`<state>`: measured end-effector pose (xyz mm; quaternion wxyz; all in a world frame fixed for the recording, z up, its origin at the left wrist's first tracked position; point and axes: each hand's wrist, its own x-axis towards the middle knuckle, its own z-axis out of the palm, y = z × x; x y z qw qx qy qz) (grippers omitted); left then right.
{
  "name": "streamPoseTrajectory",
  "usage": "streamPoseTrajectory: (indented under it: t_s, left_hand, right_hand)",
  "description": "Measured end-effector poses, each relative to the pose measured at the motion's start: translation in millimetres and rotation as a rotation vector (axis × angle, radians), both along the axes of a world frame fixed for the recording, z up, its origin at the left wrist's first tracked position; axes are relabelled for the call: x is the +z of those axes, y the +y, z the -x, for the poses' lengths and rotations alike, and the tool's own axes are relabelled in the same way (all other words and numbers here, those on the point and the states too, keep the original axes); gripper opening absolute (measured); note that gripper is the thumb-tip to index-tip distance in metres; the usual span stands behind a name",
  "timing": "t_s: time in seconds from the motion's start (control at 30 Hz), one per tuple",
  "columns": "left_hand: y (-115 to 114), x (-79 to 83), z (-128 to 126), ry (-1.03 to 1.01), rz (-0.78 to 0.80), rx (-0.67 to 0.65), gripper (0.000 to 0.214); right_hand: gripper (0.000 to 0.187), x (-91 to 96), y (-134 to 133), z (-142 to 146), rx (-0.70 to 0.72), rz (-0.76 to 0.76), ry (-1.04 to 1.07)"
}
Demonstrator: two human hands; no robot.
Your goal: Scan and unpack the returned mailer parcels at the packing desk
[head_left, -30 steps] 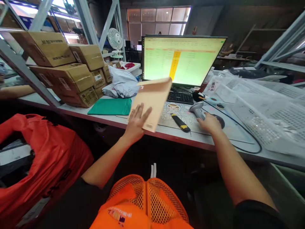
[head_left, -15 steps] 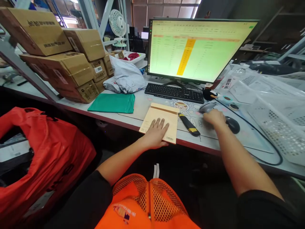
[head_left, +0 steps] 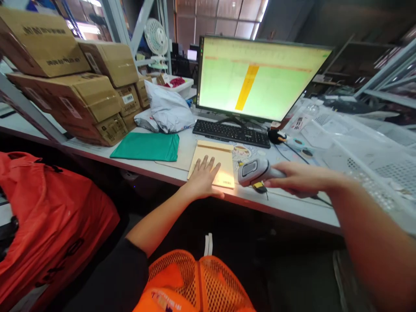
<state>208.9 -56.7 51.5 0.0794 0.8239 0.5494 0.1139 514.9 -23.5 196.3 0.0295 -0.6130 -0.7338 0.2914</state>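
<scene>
My left hand [head_left: 203, 177] lies flat with fingers spread on a cream paper envelope or booklet [head_left: 216, 156] at the desk's front edge. A barcode is printed at its lower right corner, and light falls on it there. In my right hand [head_left: 292, 178] is a grey barcode scanner [head_left: 256, 170], gripped by its handle. Its head points left toward the barcode, above the desk and apart from the paper. Beneath the scanner, a black and yellow utility knife [head_left: 259, 187] is partly hidden.
Behind stand a black keyboard [head_left: 232, 132] and a lit monitor [head_left: 276, 82]. To the left lie a green pouch [head_left: 146, 146], a white plastic bag [head_left: 169, 108] and stacked cartons [head_left: 87, 95]. White plastic baskets [head_left: 373, 160] occupy the right; a red bag [head_left: 55, 225] sits below left.
My right hand has lifted the scanner from beside the mouse and brought it left toward the paper's barcode. The left hand stays on the paper. The view has shifted slightly.
</scene>
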Motion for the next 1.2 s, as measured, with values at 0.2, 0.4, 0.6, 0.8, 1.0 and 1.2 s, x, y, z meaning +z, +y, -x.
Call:
streamPoseTrajectory:
  t_s: [0.2,0.4,0.6,0.8,1.0,1.2]
  left_hand:
    - [2.9,-18.1,10.4,0.059,-0.020,0.045,0.128]
    - [0.4,-31.7,7.4,0.059,-0.112,0.041,0.118]
    - [-8.0,-36.7,4.4,0.070,-0.152,0.061,0.104]
    - [-18.4,-33.8,2.6,0.085,-0.151,0.085,0.095]
    - [-19.8,-33.0,1.1,0.092,-0.141,0.089,0.095]
    - [-21.6,-37.7,3.6,0.040,-0.177,0.094,0.091]
  right_hand:
    - [0.047,-38.8,46.1,7.4,-0.062,-0.090,-0.124]
    - [0.048,-97.4,80.9,-12.0,-0.485,-0.331,-0.491]
    - [0.060,-88.7,103.5,2.3,-0.533,-0.609,-0.447]
    - [0.057,-92.0,160.5,59.7,-0.233,-0.399,-0.277]
    - [0.054,-100.8,188.8,77.0,-0.248,-0.349,-0.251]
    - [0.042,-83.5,179.7,84.6,-0.174,-0.282,-0.155]
